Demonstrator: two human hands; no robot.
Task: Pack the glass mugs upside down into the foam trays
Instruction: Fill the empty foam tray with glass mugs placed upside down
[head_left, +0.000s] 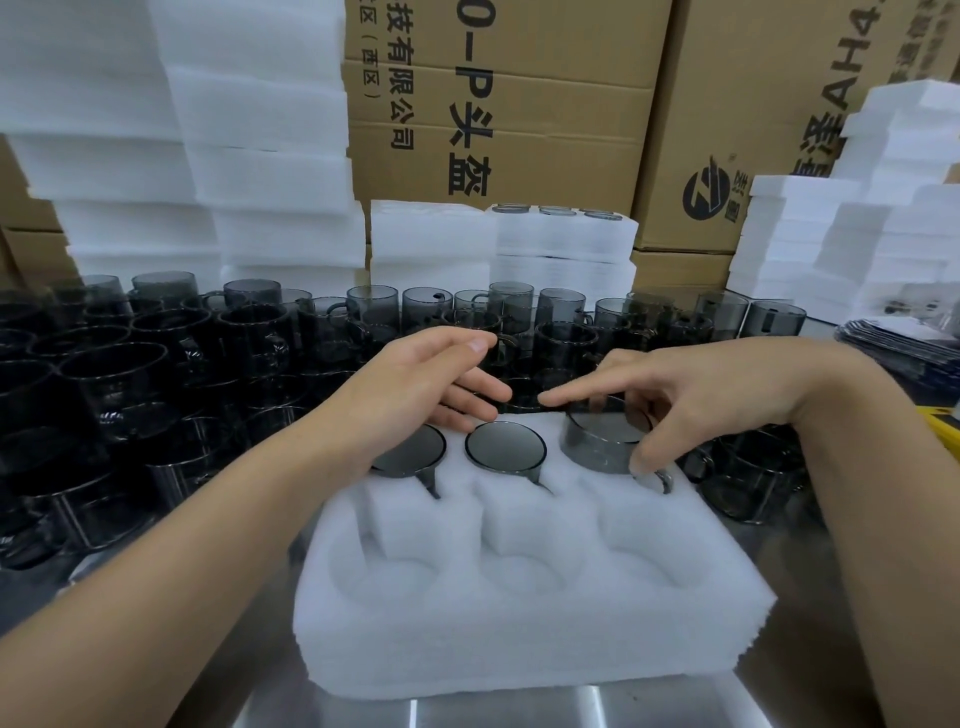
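The foam tray (519, 613) sits right up front on the metal table (571, 706). It has six pockets, and the back row is where it's all happening. Two mugs (505, 446) are already sunk in bottoms-up, with their handles tucked into the little notches, I guess so they can't spin or knock together. The third mug (597, 441) is at the back-right pocket but rides higher than its neighbours, so I'd say it isn't fully seated yet. The right hand (691, 395) grips it from above, thumb down on the near side by the handle, other fingers curled over the top, index finger poking straight out to the left. The left hand (415, 384) holds nothing, fingers straight and loosely spread over the back-left mug. It's probably headed for the loose mugs (208, 353) crowded behind the tray. The front three pockets are unfilled.
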